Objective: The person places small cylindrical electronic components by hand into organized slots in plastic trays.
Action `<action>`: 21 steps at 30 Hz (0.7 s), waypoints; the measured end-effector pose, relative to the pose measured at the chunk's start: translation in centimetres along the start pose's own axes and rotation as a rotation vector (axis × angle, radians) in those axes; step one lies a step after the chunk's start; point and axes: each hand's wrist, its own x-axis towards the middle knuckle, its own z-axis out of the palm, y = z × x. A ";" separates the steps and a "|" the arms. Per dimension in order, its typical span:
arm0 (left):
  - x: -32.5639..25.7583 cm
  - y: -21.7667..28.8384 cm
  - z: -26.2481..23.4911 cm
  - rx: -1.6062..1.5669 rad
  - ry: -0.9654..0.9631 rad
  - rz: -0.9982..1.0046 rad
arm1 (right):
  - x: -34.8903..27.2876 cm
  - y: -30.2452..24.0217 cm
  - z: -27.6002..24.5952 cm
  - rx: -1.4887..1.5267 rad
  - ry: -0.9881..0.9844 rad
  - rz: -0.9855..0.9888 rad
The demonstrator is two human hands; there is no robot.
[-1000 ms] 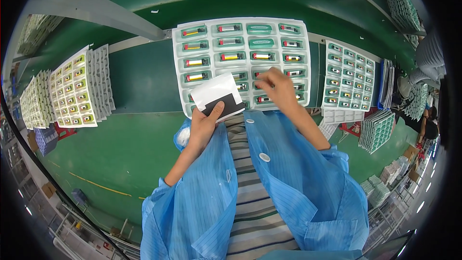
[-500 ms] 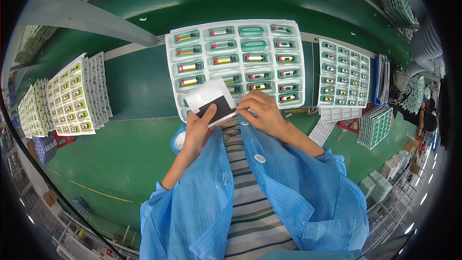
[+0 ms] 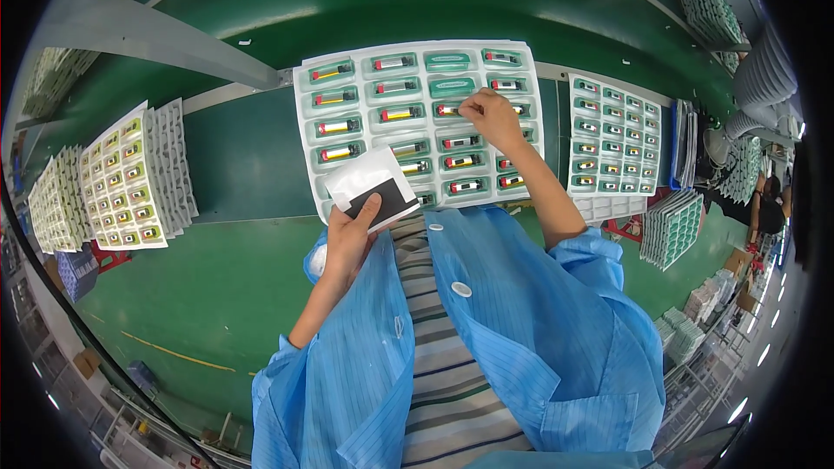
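My left hand (image 3: 347,241) grips a white sheet (image 3: 360,175) with a black rectangle on it, thumb on the black part. The sheet covers the near left corner of a white tray (image 3: 364,94). In the tray's pockets lie small oblong parts with red ends and yellow or white middles, perhaps battery packs. Over the tray's right half is my right hand (image 3: 497,117), fingers pinched together beside one such part (image 3: 446,110) in the third column. Whatever the fingertips hold, if anything, is too small to make out. Two far pockets in that column show only green.
At the left stand stacked trays (image 3: 130,178) of similar parts. Another filled tray (image 3: 612,139) lies to the right, with blue-edged folders (image 3: 684,143) beyond it. A grey post (image 3: 174,35) slants across the far left. Green trays (image 3: 673,230) are stacked below right.
My right hand has left the edge of the sheet and reached forward over the tray's third column. The left hand still holds the sheet in nearly the same place.
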 end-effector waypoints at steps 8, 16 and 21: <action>-0.2 0.0 -0.1 0.009 0.027 -0.023 | 1.0 -0.1 0.8 -0.113 -0.079 0.027; 0.0 -0.3 -0.4 0.081 0.019 0.023 | 1.2 -1.3 0.4 -0.213 -0.119 0.061; -0.2 -0.1 -0.1 0.069 0.010 0.018 | 1.2 -1.4 1.0 -0.252 -0.117 0.121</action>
